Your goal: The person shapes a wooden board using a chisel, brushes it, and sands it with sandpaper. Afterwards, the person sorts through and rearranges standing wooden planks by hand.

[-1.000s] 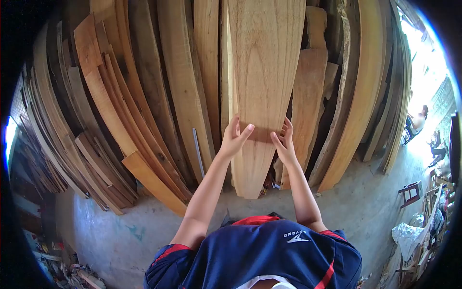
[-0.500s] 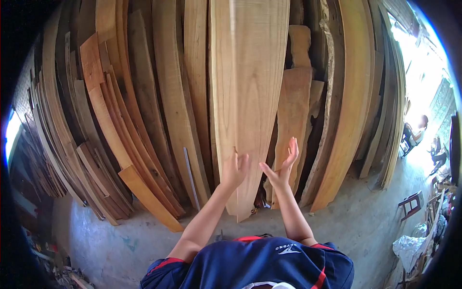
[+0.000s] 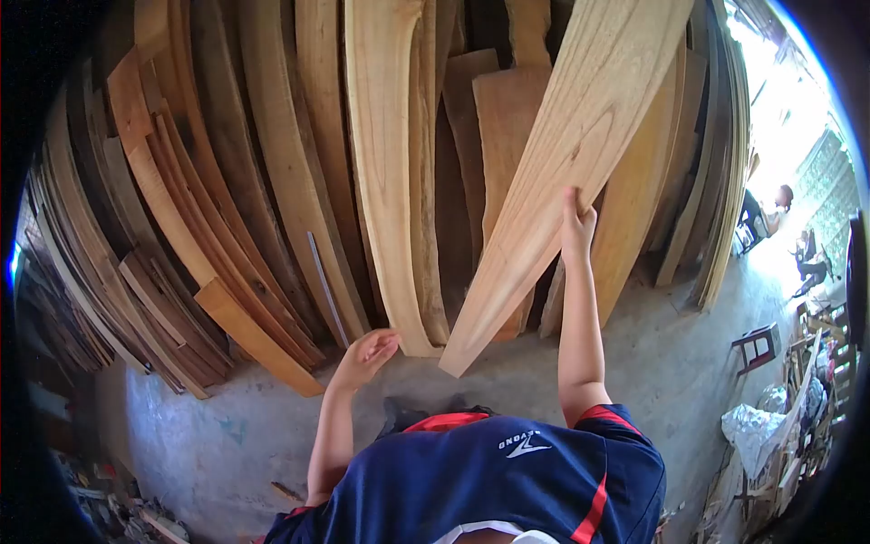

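My right hand [image 3: 578, 227] is closed on the right edge of a long, pale wooden board [image 3: 562, 136], with the thumb on its front face and the fingers hidden behind. The board leans across to the upper right, and its lower end is close to the floor. My left hand [image 3: 367, 355] is apart from it at the lower left, empty, its fingers loosely bent. Near that hand is the foot of another pale plank [image 3: 390, 181], which stands upright with a wavy edge.
Several more planks [image 3: 272, 145] lean upright in a row on both sides. A thin metal strip [image 3: 326, 286] leans among them. The concrete floor [image 3: 245, 435] runs below. At right are a small wooden frame [image 3: 757, 347], crumpled silver sheeting [image 3: 752, 431], scrap wood and a seated person [image 3: 766, 218].
The board has tilted to the right, baring the plank and gaps behind it. My right hand has taken hold of its edge, while my left hand has moved down and left.
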The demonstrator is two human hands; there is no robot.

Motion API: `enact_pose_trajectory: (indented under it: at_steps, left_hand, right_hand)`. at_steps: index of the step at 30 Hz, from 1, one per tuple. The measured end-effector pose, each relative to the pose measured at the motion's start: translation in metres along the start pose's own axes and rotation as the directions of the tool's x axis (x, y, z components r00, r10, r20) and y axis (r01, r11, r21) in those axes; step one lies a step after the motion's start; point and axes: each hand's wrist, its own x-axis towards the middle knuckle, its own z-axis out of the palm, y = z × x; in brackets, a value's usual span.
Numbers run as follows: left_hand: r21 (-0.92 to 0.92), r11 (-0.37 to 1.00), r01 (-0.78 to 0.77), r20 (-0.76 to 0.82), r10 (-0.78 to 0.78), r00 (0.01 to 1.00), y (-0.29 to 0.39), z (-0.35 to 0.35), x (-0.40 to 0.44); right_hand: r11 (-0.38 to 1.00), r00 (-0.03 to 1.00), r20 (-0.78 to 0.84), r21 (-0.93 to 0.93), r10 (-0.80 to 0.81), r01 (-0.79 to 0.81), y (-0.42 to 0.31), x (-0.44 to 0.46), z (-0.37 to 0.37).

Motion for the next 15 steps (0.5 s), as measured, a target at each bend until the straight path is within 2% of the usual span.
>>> enact_pose_trajectory:
  at_steps: [1, 3, 4, 5, 7, 9, 10, 11, 12, 13, 15]
  left_hand:
    - [0.001, 1.0, 0.01, 0.008, -0.01, 1.0, -0.008, -0.002, -0.01]
    - [-0.081, 0.986, 0.144, -0.09, -0.151, 0.984, -0.02, 0.0, -0.029]
    - [-0.081, 0.979, 0.185, -0.171, -0.196, 0.966, -0.027, 0.004, -0.037]
    - [-0.09, 0.976, 0.2, -0.176, -0.213, 0.961, -0.031, 0.007, -0.042]
    - [-0.156, 0.944, 0.289, -0.337, -0.326, 0.883, -0.039, 0.015, -0.056]
    - [-0.173, 0.944, 0.28, -0.348, -0.325, 0.879, -0.038, 0.023, -0.065]
    - [-0.192, 0.94, 0.281, -0.335, -0.332, 0.882, -0.035, 0.025, -0.069]
    - [-0.203, 0.942, 0.266, -0.327, -0.321, 0.889, -0.031, 0.029, -0.072]
    - [-0.214, 0.946, 0.245, -0.32, -0.305, 0.897, -0.027, 0.032, -0.074]
    - [-0.194, 0.954, 0.228, -0.31, -0.28, 0.909, -0.028, 0.032, -0.077]
    - [-0.171, 0.962, 0.212, -0.294, -0.255, 0.921, -0.027, 0.037, -0.084]
  right_hand:
    - [0.999, 0.996, -0.089, -0.042, -0.02, 0.017, -0.009, -0.005, 0.002]
    - [0.996, 0.992, -0.123, -0.083, -0.035, 0.025, 0.012, 0.0, -0.022]
    - [0.979, 0.993, -0.07, -0.174, 0.093, -0.104, 0.038, 0.007, -0.051]
    - [0.994, 0.993, -0.106, -0.089, 0.056, -0.065, 0.051, 0.006, -0.065]
    - [0.998, 0.987, -0.161, 0.053, -0.015, 0.024, 0.039, -0.006, -0.062]
    - [0.99, 0.926, -0.375, 0.139, 0.049, 0.004, 0.018, -0.018, -0.054]
    - [0.845, 0.9, -0.24, 0.49, 0.365, -0.212, 0.045, -0.016, -0.093]
    - [0.975, 0.98, 0.126, 0.141, 0.156, -0.173, 0.022, -0.034, -0.11]
    - [0.9, 0.996, 0.079, 0.43, 0.035, -0.066, 0.018, -0.049, -0.109]
    - [0.897, 0.998, 0.057, 0.44, 0.019, -0.042, 0.005, -0.06, -0.115]
    - [0.778, 0.954, 0.299, 0.602, -0.007, -0.183, -0.013, -0.072, -0.147]
